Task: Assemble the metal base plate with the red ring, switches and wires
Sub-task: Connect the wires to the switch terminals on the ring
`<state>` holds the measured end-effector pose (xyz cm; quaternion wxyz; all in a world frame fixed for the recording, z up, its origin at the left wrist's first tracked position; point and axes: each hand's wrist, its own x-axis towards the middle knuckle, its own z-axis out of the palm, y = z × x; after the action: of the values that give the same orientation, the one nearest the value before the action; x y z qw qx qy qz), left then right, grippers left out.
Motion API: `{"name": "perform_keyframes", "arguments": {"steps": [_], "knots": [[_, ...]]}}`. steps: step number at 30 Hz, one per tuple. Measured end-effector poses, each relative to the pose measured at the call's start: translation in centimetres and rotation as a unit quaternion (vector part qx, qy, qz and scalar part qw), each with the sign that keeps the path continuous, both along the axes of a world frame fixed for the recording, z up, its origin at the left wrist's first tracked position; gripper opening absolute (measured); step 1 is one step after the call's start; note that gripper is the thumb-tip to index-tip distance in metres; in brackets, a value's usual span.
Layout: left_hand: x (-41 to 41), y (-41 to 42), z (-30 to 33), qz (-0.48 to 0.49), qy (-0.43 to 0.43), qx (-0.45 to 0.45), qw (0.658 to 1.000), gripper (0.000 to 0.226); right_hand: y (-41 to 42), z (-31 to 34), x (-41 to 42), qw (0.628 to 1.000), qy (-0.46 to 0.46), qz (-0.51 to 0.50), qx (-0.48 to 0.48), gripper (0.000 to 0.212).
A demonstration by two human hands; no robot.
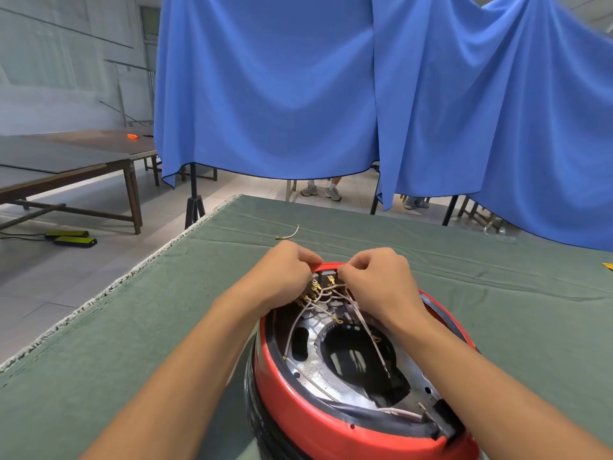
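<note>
A red ring (298, 403) lies on the green table cloth in front of me, with the shiny metal base plate (318, 370) seated inside it. White wires (300, 322) with brass terminals run over the plate to black switches (326, 279) at the ring's far edge. My left hand (285, 270) has its fingers curled at the switches on the far left rim and pinches at the wire ends. My right hand (374, 277) does the same on the far right side. What each fingertip holds is hidden.
A short loose wire (288, 233) with brass ends lies on the green cloth (132, 327) beyond my hands. Blue curtains (298, 88) hang behind the table. A brown table (66, 161) stands at left. The cloth's frayed left edge marks the table border.
</note>
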<state>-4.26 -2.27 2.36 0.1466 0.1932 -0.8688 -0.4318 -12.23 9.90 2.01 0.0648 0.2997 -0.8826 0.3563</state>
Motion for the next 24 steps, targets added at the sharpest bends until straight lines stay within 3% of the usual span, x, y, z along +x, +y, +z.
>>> {"name": "perform_keyframes", "arguments": {"steps": [7, 17, 24], "knots": [[0.4, 0.0, -0.5, -0.017, 0.017, -0.019, 1.0, 0.037, 0.7, 0.1, 0.0, 0.999, 0.019, 0.019, -0.027, 0.013], [0.0, -0.3, -1.0, 0.016, 0.018, 0.02, 1.0, 0.018, 0.2, -0.1, 1.2, 0.99, 0.098, 0.095, 0.04, 0.014], [0.1, -0.3, -0.9, 0.008, 0.026, 0.014, 1.0, 0.019, -0.3, -0.1, 1.4, 0.989, 0.07, 0.111, 0.075, 0.018]]}}
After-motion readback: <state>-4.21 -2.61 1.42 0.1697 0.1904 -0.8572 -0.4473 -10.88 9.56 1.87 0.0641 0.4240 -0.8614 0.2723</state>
